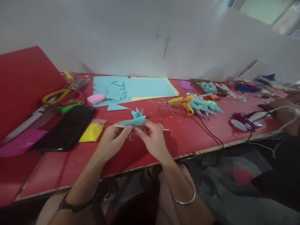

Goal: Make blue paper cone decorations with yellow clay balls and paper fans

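Note:
Low over the near part of the red table, my left hand (pixel 113 137) and my right hand (pixel 153 137) meet, both closed. Between their fingertips is a light blue folded paper piece (pixel 135 121), its sharp points fanned upward. A thin pale stick (pixel 166 129) runs across just under the paper; one end pokes out past each hand. Thumbs press along the stick and the paper's lower edge. Fingers cover the middle of the stick, so I cannot tell whether it is attached to the paper.
Behind lie blue paper sheets (pixel 150 87) with cut scraps. On the right are an orange glue gun (pixel 180 101) with a black cord, spiky blue paper pieces (pixel 203 106) and a co-worker's arm (pixel 288 109). Scissors (pixel 56 97), a black phone (pixel 67 128) and a yellow packet (pixel 91 131) lie left.

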### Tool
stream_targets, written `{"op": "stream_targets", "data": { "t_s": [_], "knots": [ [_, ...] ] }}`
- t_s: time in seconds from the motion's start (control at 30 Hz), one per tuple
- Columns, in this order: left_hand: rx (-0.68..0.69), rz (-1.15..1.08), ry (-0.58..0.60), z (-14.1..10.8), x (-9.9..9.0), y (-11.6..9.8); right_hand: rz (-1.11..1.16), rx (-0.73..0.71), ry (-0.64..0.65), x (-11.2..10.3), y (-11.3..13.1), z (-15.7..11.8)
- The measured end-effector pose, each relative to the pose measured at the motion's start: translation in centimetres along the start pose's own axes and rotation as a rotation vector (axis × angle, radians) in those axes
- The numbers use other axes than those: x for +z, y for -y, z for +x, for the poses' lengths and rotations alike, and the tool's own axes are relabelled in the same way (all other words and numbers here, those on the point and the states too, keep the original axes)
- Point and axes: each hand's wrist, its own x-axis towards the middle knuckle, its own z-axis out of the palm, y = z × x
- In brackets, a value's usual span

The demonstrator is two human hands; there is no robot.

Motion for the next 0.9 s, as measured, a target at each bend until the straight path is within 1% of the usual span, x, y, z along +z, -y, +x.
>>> {"op": "stream_targets", "data": {
  "t_s": [0.13, 0.23, 0.37, 0.43, 0.53, 0.63, 0.7, 0.8, 0.9],
  "knots": [
    [0.114, 0.165, -0.079, 0.0, -0.2, -0.1, 0.019, -0.029, 0.001, -0.5, -0.1, 0.1],
    [0.150, 0.208, -0.099, -0.1, -0.3, 0.3, 0.035, -0.052, 0.027, -0.8, -0.1, 0.1],
    [0.142, 0.222, -0.053, -0.1, -0.2, 0.7, 0.014, -0.055, 0.064, -1.0, -0.2, 0.2],
    [0.152, 0.221, -0.031, -0.1, -0.2, 0.6, 0.078, -0.039, 0.111, -1.0, -0.4, 0.1],
    [0.185, 0.222, -0.013, -0.1, -0.4, 0.4, 0.240, -0.008, 0.175, -1.1, -0.6, 0.1],
    [0.203, 0.220, -0.008, -0.2, -0.5, 0.3, 0.343, 0.016, 0.195, -1.2, -0.6, 0.1],
    [0.200, 0.212, -0.005, -0.2, -0.5, 0.2, 0.368, 0.030, 0.186, -1.2, -0.6, 0.1],
    [0.179, 0.190, 0.000, -0.3, -0.5, 0.3, 0.329, 0.013, 0.143, -1.0, -0.5, 0.0],
    [0.135, 0.149, -0.008, -0.5, -0.4, 0.5, 0.189, -0.086, 0.101, -0.9, -0.4, 0.0]
  ]
}}
